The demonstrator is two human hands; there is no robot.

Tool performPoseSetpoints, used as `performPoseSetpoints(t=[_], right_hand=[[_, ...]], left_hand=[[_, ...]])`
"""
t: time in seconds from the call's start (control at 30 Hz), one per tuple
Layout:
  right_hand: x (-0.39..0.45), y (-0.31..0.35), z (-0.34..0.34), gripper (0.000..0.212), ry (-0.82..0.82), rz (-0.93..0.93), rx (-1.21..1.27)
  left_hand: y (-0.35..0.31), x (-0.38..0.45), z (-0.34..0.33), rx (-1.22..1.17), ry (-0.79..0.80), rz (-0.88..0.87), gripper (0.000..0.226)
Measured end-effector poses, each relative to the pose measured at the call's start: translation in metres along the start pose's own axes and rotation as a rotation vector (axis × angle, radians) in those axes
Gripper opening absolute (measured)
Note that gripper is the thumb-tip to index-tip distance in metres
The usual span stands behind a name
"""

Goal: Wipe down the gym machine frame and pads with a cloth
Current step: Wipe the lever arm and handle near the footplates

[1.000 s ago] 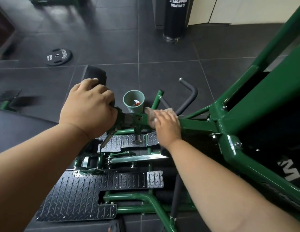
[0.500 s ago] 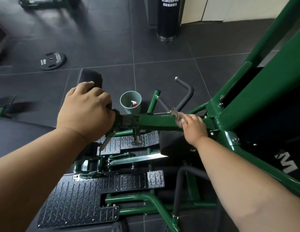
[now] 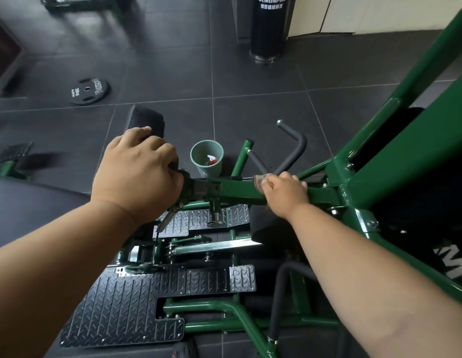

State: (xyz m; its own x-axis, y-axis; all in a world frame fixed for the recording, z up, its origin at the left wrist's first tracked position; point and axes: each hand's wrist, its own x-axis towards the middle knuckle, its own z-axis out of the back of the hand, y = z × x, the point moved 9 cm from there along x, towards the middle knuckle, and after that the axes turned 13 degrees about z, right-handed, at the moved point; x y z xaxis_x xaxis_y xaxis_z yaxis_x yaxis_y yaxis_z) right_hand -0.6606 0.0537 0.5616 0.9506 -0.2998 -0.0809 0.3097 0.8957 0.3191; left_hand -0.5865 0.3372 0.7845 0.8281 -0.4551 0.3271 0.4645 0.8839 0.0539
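Nearest camera, black tread plates (image 3: 116, 306) over green base tubes. Mid-frame: right hand (image 3: 285, 193), fingers curled over horizontal green bar (image 3: 235, 188), pinning brownish cloth (image 3: 258, 182); cloth likely soft, light, bunches easily, so grip by wad. Left hand (image 3: 137, 174) clasps black pad end (image 3: 147, 120); frame rigid, paint probably slick. Beyond: cup (image 3: 206, 157), weight plate (image 3: 90, 91), dark tiled floor (image 3: 250, 81).

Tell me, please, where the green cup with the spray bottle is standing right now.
In the head view the green cup stands on the dark floor tiles at centre, just beyond the green bar, between the left hand and the right hand.
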Motion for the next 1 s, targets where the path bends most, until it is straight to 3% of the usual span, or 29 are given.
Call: performPoseSetpoints(t=[0.1,0.2,0.27,0.37,0.5,0.57,0.73,0.8,0.9,1.0], right_hand=[[0.024,0.011,0.001,0.038,0.335,0.039,-0.008],[0.041,0.009,-0.005,0.022,0.424,0.213,-0.026],[0.043,-0.017,-0.017,0.016,0.374,0.172,0.185],[0.033,-0.045,-0.023,0.025,0.203,-0.02,0.679],[0.025,-0.084,-0.024,0.025,-0.08,-0.333,1.029],[0.026,-0.089,-0.021,0.027,-0.066,-0.385,0.993],[0.046,-0.034,-0.009,0.041,0.341,-0.015,0.367],[0.046,-0.016,-0.015,0.038,0.427,-0.023,0.308],[0.04,-0.025,-0.026,0.051,0.388,-0.198,0.39],[0.026,-0.034,-0.019,0.068,0.24,-0.242,0.248]], left_hand=[[0.001,0.001,0.001,-0.01,-0.002,0.003,0.035],[0.002,0.001,0.001,-0.01,-0.001,0.007,0.034],[0.002,0.001,0.001,-0.012,0.005,0.008,0.032],[0.004,0.0,0.0,-0.014,0.003,0.014,0.031],[0.004,0.001,0.001,-0.029,-0.005,0.007,0.031],[0.004,0.001,0.001,-0.026,-0.008,0.014,0.031],[0.003,0.001,0.0,-0.028,0.001,0.018,0.031],[0.004,0.001,0.0,-0.028,-0.002,0.019,0.03],[0.004,0.001,0.001,-0.028,-0.005,0.019,0.031],[0.003,0.001,0.001,-0.027,-0.005,0.014,0.032]])
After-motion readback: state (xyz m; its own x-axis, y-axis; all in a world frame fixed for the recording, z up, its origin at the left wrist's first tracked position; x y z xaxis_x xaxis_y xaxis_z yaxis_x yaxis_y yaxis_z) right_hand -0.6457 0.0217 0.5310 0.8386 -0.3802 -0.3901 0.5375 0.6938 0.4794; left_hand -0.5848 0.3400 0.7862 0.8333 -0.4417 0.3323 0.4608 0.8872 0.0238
